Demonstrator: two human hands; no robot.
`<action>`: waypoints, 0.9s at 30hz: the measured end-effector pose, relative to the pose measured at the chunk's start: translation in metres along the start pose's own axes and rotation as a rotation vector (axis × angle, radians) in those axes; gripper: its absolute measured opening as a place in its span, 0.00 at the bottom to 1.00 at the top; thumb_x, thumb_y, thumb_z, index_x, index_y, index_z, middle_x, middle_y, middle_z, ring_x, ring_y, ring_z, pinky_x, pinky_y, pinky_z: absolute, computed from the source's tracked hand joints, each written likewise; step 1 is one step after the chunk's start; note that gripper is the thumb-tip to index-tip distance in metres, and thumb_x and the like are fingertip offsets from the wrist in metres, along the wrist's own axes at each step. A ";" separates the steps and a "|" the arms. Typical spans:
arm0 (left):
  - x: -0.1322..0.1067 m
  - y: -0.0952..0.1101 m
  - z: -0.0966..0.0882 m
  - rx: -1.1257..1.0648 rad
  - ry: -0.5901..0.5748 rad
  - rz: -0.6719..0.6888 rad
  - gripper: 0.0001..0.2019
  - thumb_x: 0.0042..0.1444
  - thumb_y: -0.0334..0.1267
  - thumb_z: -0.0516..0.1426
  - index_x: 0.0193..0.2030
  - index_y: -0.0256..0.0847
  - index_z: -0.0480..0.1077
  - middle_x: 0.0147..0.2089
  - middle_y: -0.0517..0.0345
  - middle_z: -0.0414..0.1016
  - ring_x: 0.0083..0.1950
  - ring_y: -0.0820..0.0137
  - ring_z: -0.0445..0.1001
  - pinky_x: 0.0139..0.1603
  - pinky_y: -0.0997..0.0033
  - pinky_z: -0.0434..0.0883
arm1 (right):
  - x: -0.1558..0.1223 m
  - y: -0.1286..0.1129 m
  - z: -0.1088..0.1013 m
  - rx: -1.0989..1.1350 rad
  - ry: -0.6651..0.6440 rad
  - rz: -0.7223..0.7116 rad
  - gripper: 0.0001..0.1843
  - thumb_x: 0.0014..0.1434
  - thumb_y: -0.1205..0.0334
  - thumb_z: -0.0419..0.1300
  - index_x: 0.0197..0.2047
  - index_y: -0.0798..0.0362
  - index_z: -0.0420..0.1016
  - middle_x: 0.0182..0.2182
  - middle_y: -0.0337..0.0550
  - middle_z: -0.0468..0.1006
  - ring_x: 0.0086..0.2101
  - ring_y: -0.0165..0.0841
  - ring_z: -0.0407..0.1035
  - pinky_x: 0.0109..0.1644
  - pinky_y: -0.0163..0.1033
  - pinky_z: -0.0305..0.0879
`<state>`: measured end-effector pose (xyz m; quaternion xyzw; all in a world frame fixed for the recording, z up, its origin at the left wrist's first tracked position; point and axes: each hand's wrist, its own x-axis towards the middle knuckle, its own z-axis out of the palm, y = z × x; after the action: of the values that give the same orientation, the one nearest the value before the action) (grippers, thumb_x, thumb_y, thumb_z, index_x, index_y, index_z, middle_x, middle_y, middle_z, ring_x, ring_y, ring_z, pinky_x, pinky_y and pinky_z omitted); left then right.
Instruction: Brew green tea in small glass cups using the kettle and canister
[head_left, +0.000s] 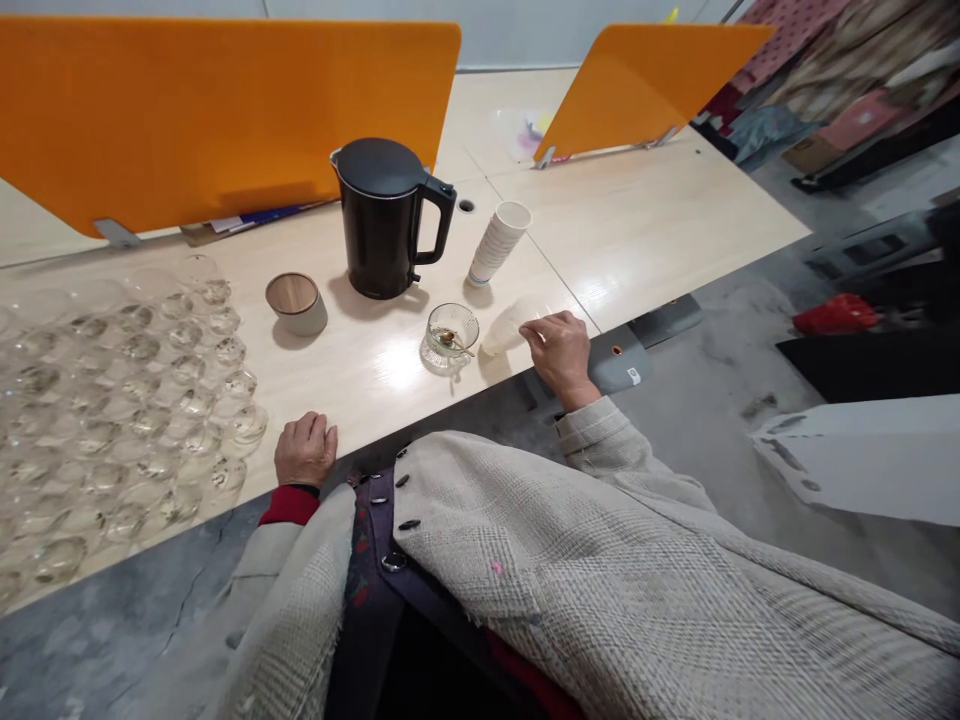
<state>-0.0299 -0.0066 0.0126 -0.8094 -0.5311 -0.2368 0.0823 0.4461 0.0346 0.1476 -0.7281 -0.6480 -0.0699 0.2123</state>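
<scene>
My left hand (306,450) rests palm down at the table's front edge, holding nothing, next to a sheet of clear blister packaging (127,420) with many round domes. My right hand (559,355) lies on the pale wooden table (375,390) by its corner, its fingertips at a translucent plastic cup (510,327) on its side. Left of that cup stands a small glass bowl (452,335) with a spoon inside. Farther back are a black electric kettle (382,218), a tilted stack of white paper cups (499,242) and a ceramic cup with a wooden inside (295,303).
Orange desk dividers (210,110) stand along the far side of the table, and a second one (645,90) stands to the right. A round cable hole (466,206) sits behind the kettle. The concrete floor (697,400) lies beyond the table's edge, with assorted stored items at the right.
</scene>
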 end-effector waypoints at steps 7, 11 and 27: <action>-0.001 0.001 0.000 -0.034 -0.042 -0.032 0.11 0.71 0.41 0.57 0.50 0.41 0.79 0.52 0.41 0.82 0.46 0.54 0.73 0.49 0.53 0.70 | 0.002 -0.018 -0.046 0.048 0.231 -0.052 0.13 0.71 0.56 0.59 0.37 0.47 0.83 0.34 0.45 0.85 0.43 0.44 0.73 0.54 0.51 0.66; 0.000 0.005 -0.003 -0.050 -0.086 -0.062 0.10 0.71 0.41 0.56 0.49 0.43 0.78 0.52 0.43 0.82 0.46 0.54 0.73 0.49 0.52 0.70 | -0.006 -0.068 -0.072 0.165 0.226 -0.145 0.15 0.75 0.53 0.57 0.42 0.45 0.84 0.38 0.46 0.85 0.46 0.45 0.76 0.58 0.55 0.69; 0.000 0.015 -0.013 -0.014 -0.165 -0.116 0.12 0.73 0.42 0.54 0.49 0.41 0.78 0.52 0.42 0.81 0.47 0.54 0.73 0.47 0.53 0.68 | -0.020 -0.221 0.101 0.341 -0.438 -0.805 0.12 0.75 0.64 0.60 0.44 0.49 0.86 0.40 0.48 0.85 0.50 0.43 0.69 0.54 0.47 0.64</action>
<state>-0.0201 -0.0185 0.0258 -0.7947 -0.5802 -0.1772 0.0187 0.2100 0.0719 0.0979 -0.3720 -0.9098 0.1157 0.1431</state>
